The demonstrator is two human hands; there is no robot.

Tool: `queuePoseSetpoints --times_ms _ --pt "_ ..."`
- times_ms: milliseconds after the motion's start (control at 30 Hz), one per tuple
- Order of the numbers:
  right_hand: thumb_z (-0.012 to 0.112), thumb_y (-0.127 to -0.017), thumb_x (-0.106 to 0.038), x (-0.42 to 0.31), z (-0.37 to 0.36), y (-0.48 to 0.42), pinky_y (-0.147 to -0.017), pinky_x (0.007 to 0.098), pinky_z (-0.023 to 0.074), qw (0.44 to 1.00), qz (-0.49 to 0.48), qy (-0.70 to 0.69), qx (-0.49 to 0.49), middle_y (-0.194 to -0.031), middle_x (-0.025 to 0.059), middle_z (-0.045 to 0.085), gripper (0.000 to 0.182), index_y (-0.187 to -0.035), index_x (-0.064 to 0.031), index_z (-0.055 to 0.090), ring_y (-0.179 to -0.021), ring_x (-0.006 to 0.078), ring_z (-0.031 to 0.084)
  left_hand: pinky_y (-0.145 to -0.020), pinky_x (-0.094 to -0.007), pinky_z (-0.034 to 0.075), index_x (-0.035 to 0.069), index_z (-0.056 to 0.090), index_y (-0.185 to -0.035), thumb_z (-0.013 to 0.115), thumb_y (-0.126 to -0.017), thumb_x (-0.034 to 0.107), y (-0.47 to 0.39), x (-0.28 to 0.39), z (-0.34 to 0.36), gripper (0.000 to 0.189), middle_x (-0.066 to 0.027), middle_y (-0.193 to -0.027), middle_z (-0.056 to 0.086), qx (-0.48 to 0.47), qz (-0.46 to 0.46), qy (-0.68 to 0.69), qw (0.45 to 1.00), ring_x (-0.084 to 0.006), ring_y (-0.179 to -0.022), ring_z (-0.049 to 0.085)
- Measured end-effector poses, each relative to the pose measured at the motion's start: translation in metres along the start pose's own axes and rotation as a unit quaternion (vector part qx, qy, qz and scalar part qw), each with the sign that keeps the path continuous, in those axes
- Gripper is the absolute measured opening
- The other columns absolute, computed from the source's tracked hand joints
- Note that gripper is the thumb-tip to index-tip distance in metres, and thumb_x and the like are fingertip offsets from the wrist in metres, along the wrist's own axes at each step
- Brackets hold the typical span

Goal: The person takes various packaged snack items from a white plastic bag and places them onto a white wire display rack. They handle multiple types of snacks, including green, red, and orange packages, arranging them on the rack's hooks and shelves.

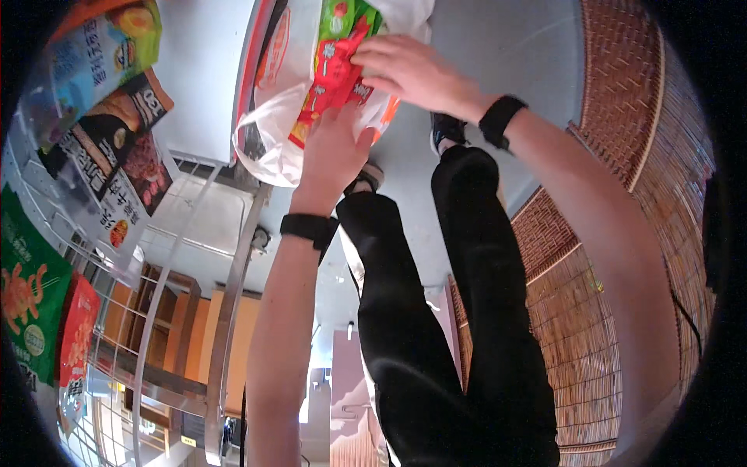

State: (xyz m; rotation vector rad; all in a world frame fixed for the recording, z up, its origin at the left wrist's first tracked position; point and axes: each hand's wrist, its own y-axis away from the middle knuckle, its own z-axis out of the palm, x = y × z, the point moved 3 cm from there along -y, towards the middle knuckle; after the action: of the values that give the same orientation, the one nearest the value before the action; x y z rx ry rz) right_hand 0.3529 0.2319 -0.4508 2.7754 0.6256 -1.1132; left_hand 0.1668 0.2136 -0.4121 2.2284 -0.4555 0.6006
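A white plastic bag [274,137] with orange print hangs wide open at the top centre. Inside it lie red snack packets [335,73] and a green packet [344,17]. My left hand [335,149] rests on the lower end of the red packets, its fingertips partly hidden among them. From the right, my right hand [402,70] reaches over the bag, its curled fingers on the edge of the red packets; whether it grips one is unclear. A black band circles each wrist.
At the left a white wire rack [154,303] holds a black snack pouch [111,131], a green bag [29,292] and a red bag [79,344]. A white panel with a red edge [201,76] stands beside the plastic bag. Woven wicker panels [618,76] line the right.
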Motion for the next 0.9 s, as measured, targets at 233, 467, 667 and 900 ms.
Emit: queuePoseSetpoints --times_ms 233,467,667,900 --pt "0.057 -0.099 -0.031 0.019 0.028 0.029 -0.093 0.0452 0.0506 0.944 0.129 0.029 -0.301 -0.115 0.0155 0.067 0.035 -0.114 -0.0014 0.067 -0.109 0.0351 0.062 -0.085 -0.0515 0.052 0.000 0.063 -0.114 0.059 -0.096 0.032 0.029 -0.015 0.035 0.038 -0.0261 -0.099 0.069 -0.103 -0.061 0.032 0.992 -0.0437 -0.098 0.065" --pt "0.061 -0.096 -0.034 0.006 0.020 0.036 -0.085 0.0464 0.0535 0.918 0.300 -0.038 -0.255 -0.104 0.0187 0.069 0.038 -0.117 -0.0019 0.065 -0.099 0.0366 0.067 -0.080 -0.0538 0.055 0.001 0.062 -0.120 0.057 -0.095 0.052 0.049 -0.006 0.004 0.057 -0.0255 -0.102 0.068 -0.147 -0.148 -0.094 0.973 -0.0425 -0.093 0.069" --pt "0.067 -0.092 -0.029 0.036 0.042 0.014 -0.080 0.0427 0.0558 0.892 0.429 -0.120 -0.074 -0.104 0.0187 0.071 0.044 -0.124 -0.0006 0.053 -0.096 0.0325 0.070 -0.079 -0.0561 0.055 -0.005 0.038 -0.143 0.062 -0.088 0.064 0.050 -0.051 -0.020 0.092 -0.0344 -0.114 0.063 0.056 -0.234 -0.193 0.951 -0.0495 -0.098 0.068" --pt "0.069 -0.091 -0.037 0.058 0.047 -0.017 -0.071 0.0397 0.0523 0.889 0.418 -0.175 -0.061 -0.089 0.0249 0.068 0.062 -0.130 0.0085 0.053 -0.081 0.0299 0.067 -0.086 -0.0529 0.054 -0.001 0.044 -0.141 0.069 -0.089 0.045 0.025 -0.083 -0.040 0.074 -0.0297 -0.119 0.064 0.066 -0.215 -0.099 0.969 -0.0488 -0.103 0.065"
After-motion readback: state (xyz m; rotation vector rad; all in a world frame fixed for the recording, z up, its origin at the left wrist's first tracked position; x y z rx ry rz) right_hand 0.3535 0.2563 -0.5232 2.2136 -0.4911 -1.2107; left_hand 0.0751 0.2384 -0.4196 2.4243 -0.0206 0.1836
